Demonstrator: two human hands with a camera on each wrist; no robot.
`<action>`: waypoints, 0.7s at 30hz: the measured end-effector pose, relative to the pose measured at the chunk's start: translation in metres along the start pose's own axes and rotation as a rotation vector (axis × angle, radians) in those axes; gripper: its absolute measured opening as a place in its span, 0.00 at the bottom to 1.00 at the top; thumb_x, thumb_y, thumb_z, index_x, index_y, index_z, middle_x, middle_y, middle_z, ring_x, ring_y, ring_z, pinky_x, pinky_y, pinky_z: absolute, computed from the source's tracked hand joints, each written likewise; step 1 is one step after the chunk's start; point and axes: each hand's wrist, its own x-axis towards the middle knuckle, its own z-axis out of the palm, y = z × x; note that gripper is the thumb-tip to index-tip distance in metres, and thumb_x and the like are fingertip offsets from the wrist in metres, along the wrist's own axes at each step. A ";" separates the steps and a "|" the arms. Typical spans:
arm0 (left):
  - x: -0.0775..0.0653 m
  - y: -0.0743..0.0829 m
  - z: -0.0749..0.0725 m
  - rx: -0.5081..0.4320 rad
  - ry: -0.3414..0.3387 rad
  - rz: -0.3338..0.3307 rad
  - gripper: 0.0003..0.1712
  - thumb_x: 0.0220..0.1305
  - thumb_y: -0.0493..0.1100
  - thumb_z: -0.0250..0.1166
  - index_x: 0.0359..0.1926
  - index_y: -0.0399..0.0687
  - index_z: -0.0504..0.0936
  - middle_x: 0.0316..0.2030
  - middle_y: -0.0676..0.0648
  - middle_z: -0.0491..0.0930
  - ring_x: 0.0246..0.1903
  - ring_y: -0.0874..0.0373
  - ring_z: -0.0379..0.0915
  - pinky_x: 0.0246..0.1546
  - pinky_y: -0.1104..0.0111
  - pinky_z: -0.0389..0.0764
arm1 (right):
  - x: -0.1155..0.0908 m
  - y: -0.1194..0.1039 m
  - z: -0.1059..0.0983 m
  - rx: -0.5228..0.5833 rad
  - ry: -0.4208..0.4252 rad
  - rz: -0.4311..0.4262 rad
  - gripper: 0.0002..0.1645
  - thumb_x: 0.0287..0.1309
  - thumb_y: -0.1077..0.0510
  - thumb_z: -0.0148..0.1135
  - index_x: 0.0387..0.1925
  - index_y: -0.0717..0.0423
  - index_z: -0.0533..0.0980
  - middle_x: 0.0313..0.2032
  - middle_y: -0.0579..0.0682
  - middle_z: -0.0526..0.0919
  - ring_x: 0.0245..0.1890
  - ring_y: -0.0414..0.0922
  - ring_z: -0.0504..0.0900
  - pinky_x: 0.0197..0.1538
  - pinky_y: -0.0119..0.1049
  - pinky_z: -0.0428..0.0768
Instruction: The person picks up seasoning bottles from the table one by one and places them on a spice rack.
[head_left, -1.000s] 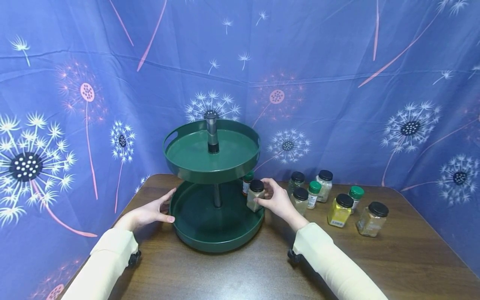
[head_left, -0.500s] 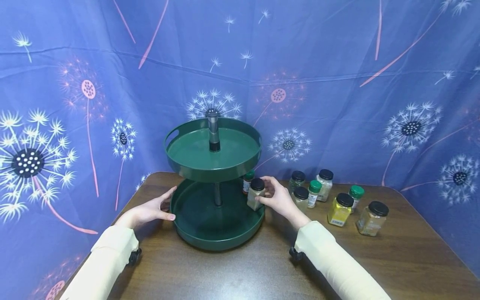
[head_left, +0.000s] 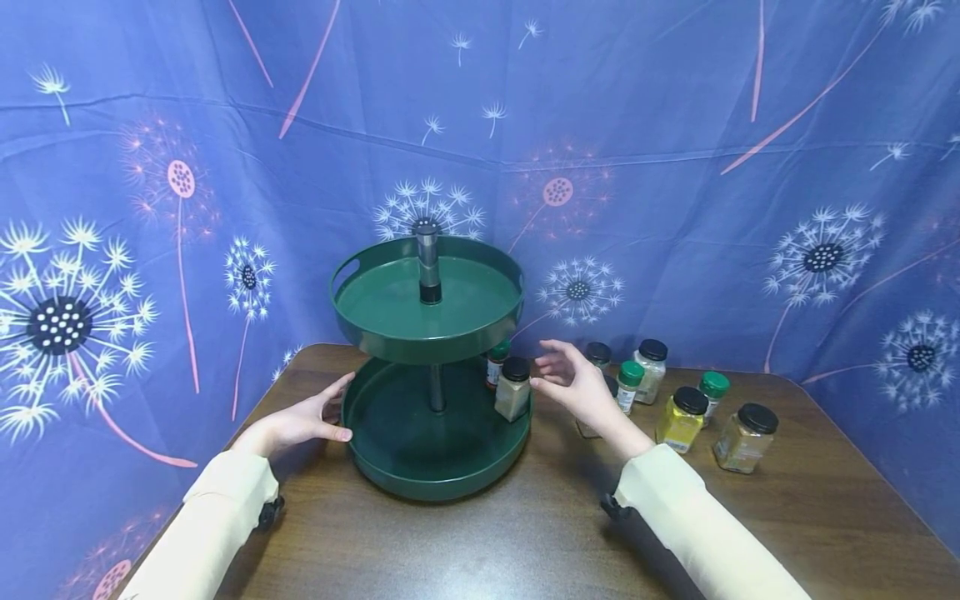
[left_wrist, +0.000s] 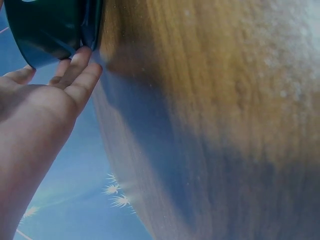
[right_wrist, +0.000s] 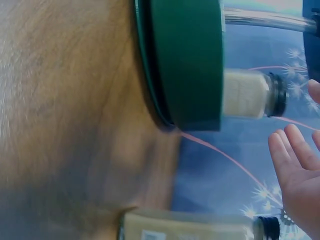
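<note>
A two-tier green round tray stand has a lower tray [head_left: 435, 488] and an upper tray [head_left: 429, 348] on a metal post. On the lower tray's right side stands a black-capped spice jar [head_left: 512, 400] with pale contents, upright; behind it is a green-capped spice jar [head_left: 493, 372], partly hidden under the upper tray. My right hand [head_left: 577, 385] is just right of the black-capped jar, fingers spread and apart from it, holding nothing. At the lower tray's left wall my left hand [head_left: 300, 423] rests its fingertips, thumb in front, fingers farther back.
Right of the stand, several spice jars stand on the brown table [head_left: 480, 554]: a yellow jar [head_left: 679, 427], a brownish jar [head_left: 742, 442], green-capped ones and other black-capped ones, some partly behind my right hand. A blue dandelion-print cloth [head_left: 675, 167] hangs behind.
My right hand has let go of the black-capped spice jar and drawn back to the right, leaving the jar upright on the lower tray. My left hand has stayed at the tray's wall.
</note>
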 end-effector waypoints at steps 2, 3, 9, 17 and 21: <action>0.000 0.000 0.000 0.004 0.003 -0.003 0.61 0.56 0.42 0.69 0.73 0.41 0.31 0.68 0.25 0.44 0.65 0.26 0.46 0.60 0.42 0.60 | -0.002 -0.004 -0.006 0.004 0.001 -0.013 0.35 0.52 0.57 0.70 0.61 0.52 0.67 0.48 0.58 0.81 0.47 0.52 0.80 0.53 0.43 0.78; 0.000 0.000 0.000 0.002 0.004 -0.004 0.61 0.56 0.42 0.69 0.73 0.41 0.31 0.68 0.25 0.44 0.65 0.26 0.46 0.61 0.42 0.60 | -0.003 -0.005 -0.009 0.000 0.003 -0.021 0.35 0.52 0.57 0.69 0.61 0.53 0.67 0.48 0.58 0.81 0.47 0.53 0.80 0.52 0.43 0.78; 0.001 -0.002 0.001 -0.020 -0.001 -0.005 0.61 0.56 0.42 0.69 0.74 0.42 0.31 0.68 0.26 0.44 0.66 0.27 0.45 0.61 0.42 0.59 | -0.009 -0.018 -0.027 -0.033 0.027 -0.073 0.32 0.54 0.59 0.68 0.60 0.55 0.68 0.47 0.57 0.81 0.46 0.55 0.80 0.49 0.38 0.79; 0.002 -0.006 0.001 -0.052 0.001 0.007 0.61 0.56 0.42 0.69 0.74 0.44 0.30 0.68 0.25 0.42 0.65 0.25 0.45 0.61 0.42 0.58 | -0.015 -0.031 -0.054 -0.106 0.014 -0.091 0.32 0.55 0.56 0.67 0.61 0.51 0.68 0.48 0.54 0.81 0.47 0.52 0.80 0.50 0.34 0.78; 0.002 -0.007 0.002 -0.052 0.003 -0.010 0.61 0.56 0.43 0.69 0.74 0.46 0.30 0.68 0.26 0.42 0.66 0.26 0.45 0.61 0.42 0.59 | -0.018 -0.032 -0.064 -0.143 0.008 -0.060 0.33 0.56 0.52 0.66 0.62 0.46 0.66 0.50 0.50 0.80 0.49 0.50 0.79 0.51 0.35 0.78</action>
